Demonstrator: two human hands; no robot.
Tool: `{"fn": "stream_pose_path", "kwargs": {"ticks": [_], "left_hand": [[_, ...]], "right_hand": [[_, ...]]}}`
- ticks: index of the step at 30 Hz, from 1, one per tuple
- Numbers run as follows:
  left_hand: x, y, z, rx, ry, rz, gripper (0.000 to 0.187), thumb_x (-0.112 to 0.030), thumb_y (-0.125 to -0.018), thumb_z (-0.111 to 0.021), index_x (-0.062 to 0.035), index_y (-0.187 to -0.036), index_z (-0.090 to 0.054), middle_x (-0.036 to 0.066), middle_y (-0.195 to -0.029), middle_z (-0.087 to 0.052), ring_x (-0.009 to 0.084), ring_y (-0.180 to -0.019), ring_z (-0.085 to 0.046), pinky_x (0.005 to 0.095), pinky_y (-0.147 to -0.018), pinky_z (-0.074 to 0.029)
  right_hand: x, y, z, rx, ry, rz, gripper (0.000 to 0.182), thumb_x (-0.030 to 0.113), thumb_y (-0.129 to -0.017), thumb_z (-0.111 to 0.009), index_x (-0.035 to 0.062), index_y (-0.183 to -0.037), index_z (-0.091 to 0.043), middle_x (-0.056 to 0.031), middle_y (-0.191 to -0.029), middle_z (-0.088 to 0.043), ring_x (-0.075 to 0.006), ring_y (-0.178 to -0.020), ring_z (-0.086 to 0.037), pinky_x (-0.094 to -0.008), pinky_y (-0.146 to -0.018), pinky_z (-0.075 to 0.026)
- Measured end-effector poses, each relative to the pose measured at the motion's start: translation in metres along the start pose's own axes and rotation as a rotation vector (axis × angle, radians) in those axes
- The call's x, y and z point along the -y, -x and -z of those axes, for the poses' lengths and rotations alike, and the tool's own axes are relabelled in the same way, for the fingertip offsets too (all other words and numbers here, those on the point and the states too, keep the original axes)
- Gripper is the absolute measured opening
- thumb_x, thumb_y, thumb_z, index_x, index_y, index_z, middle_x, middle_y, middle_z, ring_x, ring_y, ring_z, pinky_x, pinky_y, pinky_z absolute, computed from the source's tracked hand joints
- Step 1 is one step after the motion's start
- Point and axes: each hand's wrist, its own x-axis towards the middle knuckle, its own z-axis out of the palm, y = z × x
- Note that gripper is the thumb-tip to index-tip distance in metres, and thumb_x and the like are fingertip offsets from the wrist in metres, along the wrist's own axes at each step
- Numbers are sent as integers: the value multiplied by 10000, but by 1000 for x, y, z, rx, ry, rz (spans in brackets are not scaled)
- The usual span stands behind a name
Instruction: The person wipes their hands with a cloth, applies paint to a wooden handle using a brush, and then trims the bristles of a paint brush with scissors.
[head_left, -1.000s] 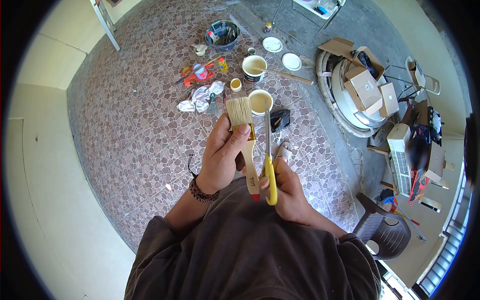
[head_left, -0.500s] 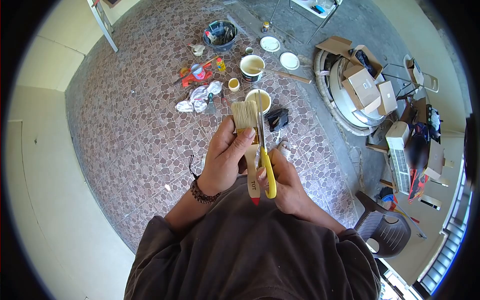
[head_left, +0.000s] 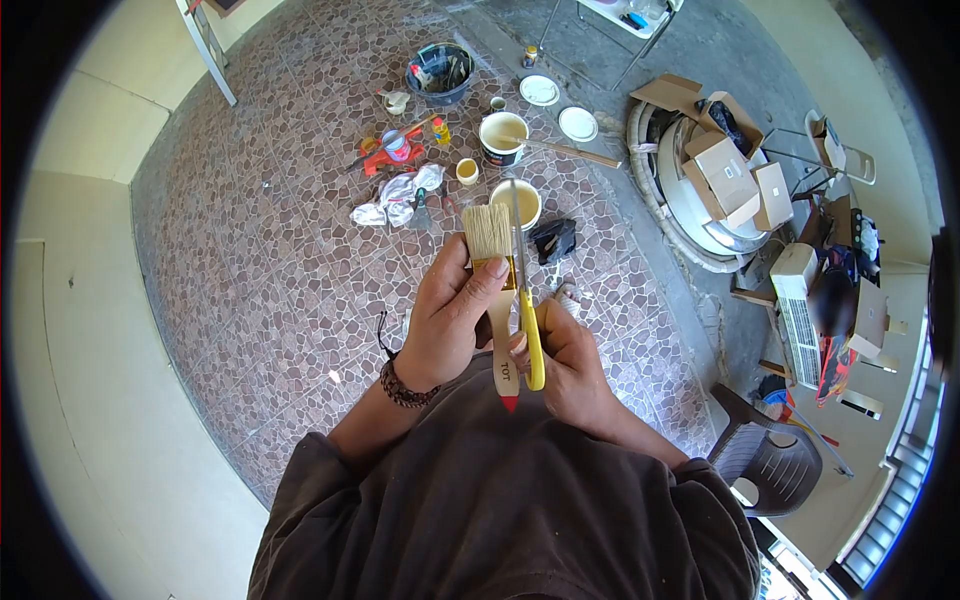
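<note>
My left hand [head_left: 450,310] is closed round a flat paintbrush [head_left: 489,232], its thumb across the metal ferrule. Pale bristles point away from me, and the wooden handle ends in a red tip near my shirt. In my right hand [head_left: 572,365] is a pair of scissors [head_left: 532,340] with yellow handles, my fingers at the loops. The narrow blades run alongside the right edge of the bristles and ferrule, overlapping the brush edge in this view. Beyond the bristles, on the floor, is a bucket of cream paint [head_left: 518,205].
Ahead on the patterned tiles stand a second paint bucket [head_left: 502,138] with a stick across it, a dark basin [head_left: 440,73], white rags [head_left: 400,195], a yellow bottle [head_left: 441,130] and a black bag [head_left: 554,240]. Cardboard boxes [head_left: 725,175] and a plastic chair [head_left: 770,455] are to the right.
The scissors have shifted slightly left toward the brush, and their blades look closer together. The left hand and the brush have hardly moved.
</note>
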Motion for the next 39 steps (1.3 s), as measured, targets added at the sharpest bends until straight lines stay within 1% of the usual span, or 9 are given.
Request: {"fn": "stream_pose_path", "kwargs": {"ticks": [7,10,19,22,27,31,33,37,39], "left_hand": [[0,3,0,11,-42,-2,192,-199,-990,-472,-30,-1083,-471,-13,-828,-529,-3,-628,-474,168,-513,-387],[0,5,-5,-34,-6,-16,192,-200,-990,-472,-31,-1081,-469,-19,-813,-523,-8,-622,-469,167,-512,-383],[1,10,-4,-1,-34,-21,171,-196,-988,-478,-42,-1062,-476,-19,-819,-519,-5,-641,-452,162,-540,-374],[0,12,-1,3,-63,-11,165,-191,-988,-478,-40,-1055,-478,-21,-815,-514,-4,-644,-454,164,-544,-378],[0,13,-1,16,-92,-4,153,-180,-984,-482,-38,-1040,-479,-23,-813,-506,-1,-649,-456,167,-547,-380],[1,12,-4,-15,-90,-41,150,-181,-981,-487,-40,-1034,-479,-27,-798,-501,-4,-628,-447,165,-522,-367],[2,13,0,15,-94,-11,154,-184,-981,-488,-42,-1039,-481,-28,-792,-504,-6,-620,-441,165,-512,-359],[-1,14,0,24,-94,20,163,-191,-982,-486,-42,-1048,-481,-27,-789,-506,-6,-614,-438,168,-506,-355],[-1,13,-1,16,-82,-1,174,-200,-985,-480,-41,-1055,-479,-25,-787,-508,-7,-594,-436,165,-489,-350]], "right_hand": [[3,3,4,-42,-81,-12,324,282,-878,-640,-6,-867,-491,-95,-682,-546,-153,-630,-521,-318,-599,-425],[-1,3,5,2,59,-4,324,284,-875,-639,-4,-869,-491,-92,-671,-533,-152,-626,-511,-321,-593,-416],[0,3,1,-33,-146,4,319,275,-859,-665,1,-837,-502,-70,-680,-545,-139,-620,-499,-316,-582,-413],[0,4,7,-81,-52,40,317,271,-853,-673,2,-830,-505,-57,-683,-540,-132,-624,-486,-313,-588,-406],[7,3,16,4,78,-79,318,261,-829,-699,0,-822,-517,-52,-675,-522,-130,-625,-469,-308,-601,-394],[5,3,12,1,-1,-31,323,262,-828,-700,-1,-812,-514,-57,-675,-522,-128,-627,-472,-306,-601,-394],[7,1,11,-41,-63,-80,323,256,-818,-708,-3,-818,-516,-58,-666,-520,-130,-624,-474,-309,-602,-395],[7,1,10,-98,-99,-24,330,265,-823,-705,-5,-817,-517,-53,-644,-516,-124,-597,-471,-304,-570,-390],[11,1,15,-38,98,3,350,292,-842,-691,-9,-812,-516,-43,-622,-513,-115,-564,-463,-297,-528,-380]]}}
